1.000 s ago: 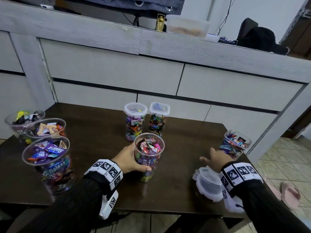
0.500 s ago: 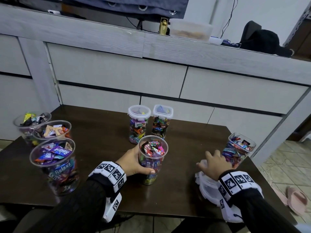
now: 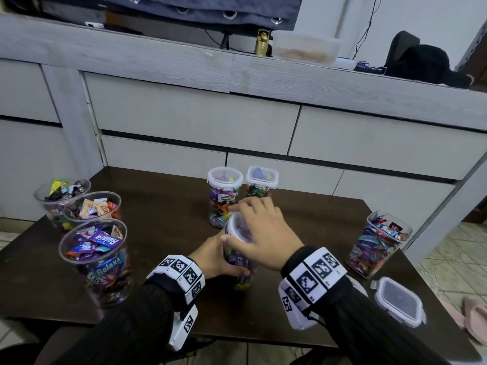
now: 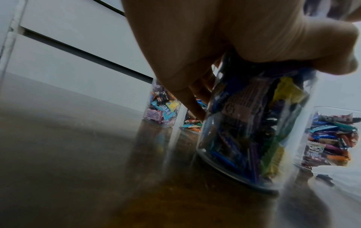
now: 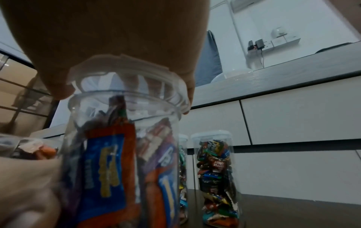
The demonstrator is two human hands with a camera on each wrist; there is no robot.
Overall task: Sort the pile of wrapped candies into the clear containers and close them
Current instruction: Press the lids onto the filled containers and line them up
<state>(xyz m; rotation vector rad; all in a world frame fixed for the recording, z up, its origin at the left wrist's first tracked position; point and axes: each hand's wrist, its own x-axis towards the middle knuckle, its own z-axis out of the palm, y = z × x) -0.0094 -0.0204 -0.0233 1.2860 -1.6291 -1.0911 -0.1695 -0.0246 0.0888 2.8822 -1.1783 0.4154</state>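
Observation:
A round clear container (image 3: 241, 263) full of wrapped candies stands on the dark table (image 3: 168, 233) near the middle. My left hand (image 3: 216, 259) grips its side, thumb toward me. My right hand (image 3: 263, 233) holds a round white-rimmed lid (image 3: 237, 227) tilted over the container's mouth. The right wrist view shows the lid (image 5: 125, 74) resting on the container's rim (image 5: 121, 98), with my fingers curled over it. In the left wrist view my left hand (image 4: 234, 38) wraps the container (image 4: 254, 131) near its upper part.
Two lidded containers (image 3: 224, 196) (image 3: 261, 180) stand behind my hands. Three open round containers (image 3: 96, 259) (image 3: 92, 209) (image 3: 60, 198) of candies sit at the left. An open square container (image 3: 379, 243) is at the right, with a square lid (image 3: 399, 300) by the table's right edge.
My right hand left the lids at the right and came over the middle container carrying a round lid. My left hand kept its grip on that container.

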